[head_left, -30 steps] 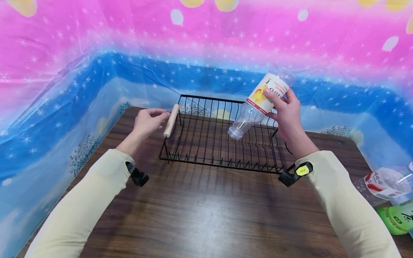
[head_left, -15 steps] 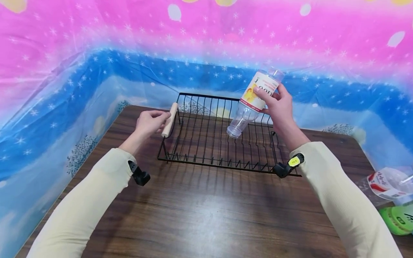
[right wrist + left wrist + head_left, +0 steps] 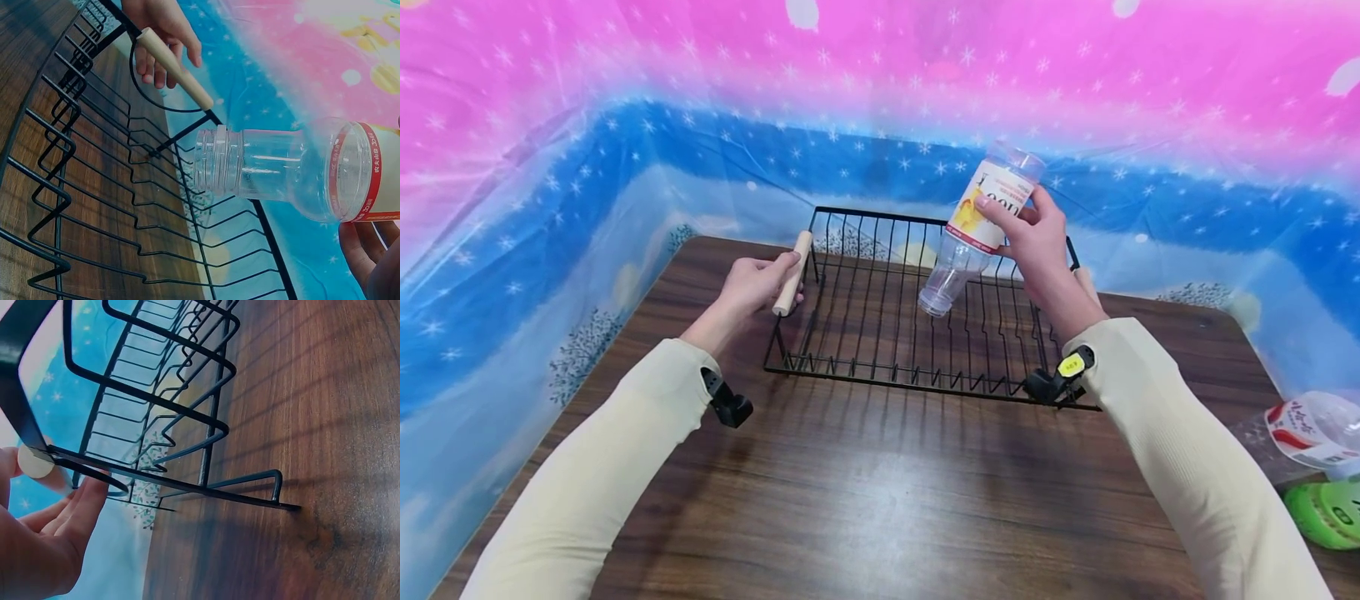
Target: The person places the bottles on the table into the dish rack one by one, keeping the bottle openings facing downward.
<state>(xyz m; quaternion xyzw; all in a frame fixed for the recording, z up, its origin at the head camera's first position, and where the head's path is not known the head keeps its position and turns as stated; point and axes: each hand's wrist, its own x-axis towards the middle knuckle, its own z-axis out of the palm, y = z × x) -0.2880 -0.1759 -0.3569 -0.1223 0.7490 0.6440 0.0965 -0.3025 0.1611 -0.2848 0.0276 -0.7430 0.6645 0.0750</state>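
Note:
My right hand (image 3: pixel 1041 246) grips a clear plastic bottle (image 3: pixel 973 218) by its labelled part, thumb across the white and yellow label. The bottle is tilted neck down above a black wire dish rack (image 3: pixel 880 333). Its open mouth (image 3: pixel 209 161), with no cap on it, fills the middle of the right wrist view. At the rack's left end, my left hand (image 3: pixel 762 283) holds the pale wooden handle (image 3: pixel 793 273), thumb on top and fingers passing beneath it. The left wrist view shows those fingers (image 3: pixel 75 515) under the round handle end (image 3: pixel 36 461).
The rack stands toward the back of a dark wooden table (image 3: pixel 850 492). Its right wooden handle (image 3: pixel 1086 285) is partly behind my right wrist. At the right edge are a clear bottle with a red and white label (image 3: pixel 1303 433) and a green bottle (image 3: pixel 1326 512). Patterned cloth (image 3: pixel 880 108) surrounds the table.
My right hand has moved the bottle left over the rack. My left hand has gone from beside the left handle to holding it, with fingers now under it.

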